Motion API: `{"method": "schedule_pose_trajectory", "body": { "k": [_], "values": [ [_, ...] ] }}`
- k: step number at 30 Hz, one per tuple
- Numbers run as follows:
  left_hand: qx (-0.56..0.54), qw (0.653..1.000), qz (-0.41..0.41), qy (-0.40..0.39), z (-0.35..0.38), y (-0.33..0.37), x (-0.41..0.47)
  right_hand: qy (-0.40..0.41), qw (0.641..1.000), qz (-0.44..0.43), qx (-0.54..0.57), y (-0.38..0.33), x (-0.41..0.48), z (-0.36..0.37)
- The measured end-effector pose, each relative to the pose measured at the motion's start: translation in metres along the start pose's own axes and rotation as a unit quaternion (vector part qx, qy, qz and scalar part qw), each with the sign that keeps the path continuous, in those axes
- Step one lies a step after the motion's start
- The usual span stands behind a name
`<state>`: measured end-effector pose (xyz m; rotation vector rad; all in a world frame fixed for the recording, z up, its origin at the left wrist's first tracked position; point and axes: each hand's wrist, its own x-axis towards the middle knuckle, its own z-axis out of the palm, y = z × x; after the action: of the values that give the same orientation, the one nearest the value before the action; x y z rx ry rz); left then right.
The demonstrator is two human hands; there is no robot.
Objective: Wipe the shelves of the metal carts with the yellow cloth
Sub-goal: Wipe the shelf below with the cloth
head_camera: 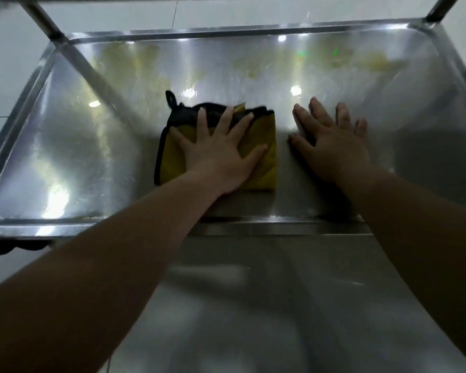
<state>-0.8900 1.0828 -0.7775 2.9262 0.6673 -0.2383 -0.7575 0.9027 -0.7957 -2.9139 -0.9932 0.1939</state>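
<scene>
White floor tiles [0, 63] show along the upper left and top of the frame, behind a wide metal shelf [92, 162] with a raised rim and rounded corners; bright lamp glare spots its surface, and yellowish smears [135, 60] run along its far part, from upper left to upper right. Two slanted metal posts rise from the far corners, one at upper left [73, 57] and one at upper right [441, 8]; a dark wheel [14, 246] shows under the near left corner.

Near the middle of the shelf lies the yellow cloth [264, 157], folded into a rough rectangle, with black edging and a small black loop [171, 96] at its far left corner. The left hand [221, 154] lies flat on it, fingers spread and straight, palm pressing down; it grips nothing. Just to the right of the cloth, apart from it, the right hand [334, 146] rests flat on the bare metal, fingers straight and pointing away, holding nothing. Both bare forearms reach in from the bottom corners; between them a second metal surface [280, 305], blurred, fills the lower middle and hides part of the shelf's near rim.
</scene>
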Motion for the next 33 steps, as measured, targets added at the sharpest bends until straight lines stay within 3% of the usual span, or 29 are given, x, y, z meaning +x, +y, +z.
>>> {"method": "schedule_pose_trajectory", "body": {
  "k": [4,7,14,20,27,31,33],
  "values": [
    [0.024,0.999,0.015,-0.024,0.011,-0.034,-0.074,0.005,1.0,-0.002,-0.004,-0.003,-0.001,0.001],
    [0.019,0.999,-0.006,-0.039,0.011,-0.044,-0.08,0.006,1.0,0.004,-0.017,-0.007,-0.003,0.002],
    [-0.004,0.999,-0.032,0.01,-0.004,-0.015,0.028,-0.003,0.999,0.011,-0.039,-0.011,-0.002,0.001],
    [-0.019,0.999,-0.047,-0.015,-0.022,-0.002,0.083,-0.013,0.999,0.0,-0.03,-0.004,0.003,-0.002],
    [0.001,1.0,0.015,-0.006,-0.011,-0.026,0.008,-0.048,0.998,-0.004,-0.045,-0.013,-0.003,-0.013],
    [0.025,0.999,0.041,-0.021,0.0,-0.065,-0.042,-0.037,0.992,0.016,-0.118,-0.028,-0.004,-0.018],
    [0.026,0.999,0.035,-0.007,0.004,-0.078,-0.052,-0.016,0.998,0.003,-0.066,-0.055,0.003,-0.02]
  ]
}}
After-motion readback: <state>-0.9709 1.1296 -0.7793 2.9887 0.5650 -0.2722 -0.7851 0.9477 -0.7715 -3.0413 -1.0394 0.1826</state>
